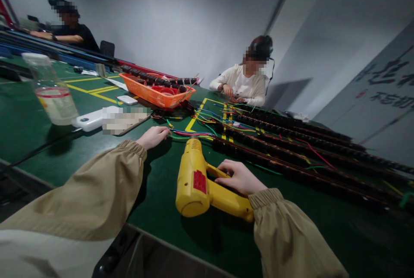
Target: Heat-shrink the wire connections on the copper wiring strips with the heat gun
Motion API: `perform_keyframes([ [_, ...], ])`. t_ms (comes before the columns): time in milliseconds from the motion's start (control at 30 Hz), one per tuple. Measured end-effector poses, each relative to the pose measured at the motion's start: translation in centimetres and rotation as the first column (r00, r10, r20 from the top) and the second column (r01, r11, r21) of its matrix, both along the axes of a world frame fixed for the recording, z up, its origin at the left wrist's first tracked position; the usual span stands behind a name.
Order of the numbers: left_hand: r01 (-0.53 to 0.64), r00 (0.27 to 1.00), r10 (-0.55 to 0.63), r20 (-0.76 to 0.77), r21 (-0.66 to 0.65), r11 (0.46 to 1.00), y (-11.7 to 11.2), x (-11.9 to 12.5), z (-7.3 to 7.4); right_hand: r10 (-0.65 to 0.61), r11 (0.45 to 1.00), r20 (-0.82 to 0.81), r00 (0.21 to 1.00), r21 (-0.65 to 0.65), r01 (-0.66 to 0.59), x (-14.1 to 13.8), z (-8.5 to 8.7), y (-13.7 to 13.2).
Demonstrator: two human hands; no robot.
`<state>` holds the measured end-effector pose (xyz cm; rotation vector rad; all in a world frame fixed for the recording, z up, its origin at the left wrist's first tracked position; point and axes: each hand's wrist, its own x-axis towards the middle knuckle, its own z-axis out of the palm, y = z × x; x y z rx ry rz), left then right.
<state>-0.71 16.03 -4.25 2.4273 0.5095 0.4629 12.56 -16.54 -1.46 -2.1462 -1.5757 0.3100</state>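
A yellow heat gun [194, 178] with a red label is in front of me, its nozzle pointing away toward a bundle of coloured wires [197, 134]. My right hand [239, 176] is at its handle, fingers curled by the trigger loop; part of the grip is hidden. Left of the nozzle, my left hand [154, 137] pinches the near ends of the red, blue and green wires. These wires run right into a long dark wrapped coil bar [252, 150]. The nozzle is close to the wires; whether it touches them I cannot tell.
An orange basket [145, 92] holds dark wrapped parts. Left are a bottle [53, 92], a white device [93, 119], a phone [129, 122] and a small white box [127, 99]. More wrapped bars [291, 133] lie right. One person [247, 75] works opposite, another [73, 32] far left.
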Motion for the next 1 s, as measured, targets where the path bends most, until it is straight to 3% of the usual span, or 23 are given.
perform_keyframes([
  [200,-0.001,1.0,0.001,-0.003,-0.008,1.0,0.2,0.1,-0.1,-0.075,0.997,-0.022,0.997,0.025,0.075,1.4,0.0,-2.3],
  [733,0.02,1.0,-0.02,-0.009,0.025,0.999,0.6,0.1,-0.4,-0.103,0.994,-0.019,0.995,-0.041,0.102,0.6,0.1,-2.9],
  [1000,0.012,1.0,-0.011,-0.012,0.018,1.0,0.4,0.1,-0.2,-0.113,0.978,-0.171,0.979,-0.192,0.08,-0.2,3.1,-4.2],
])
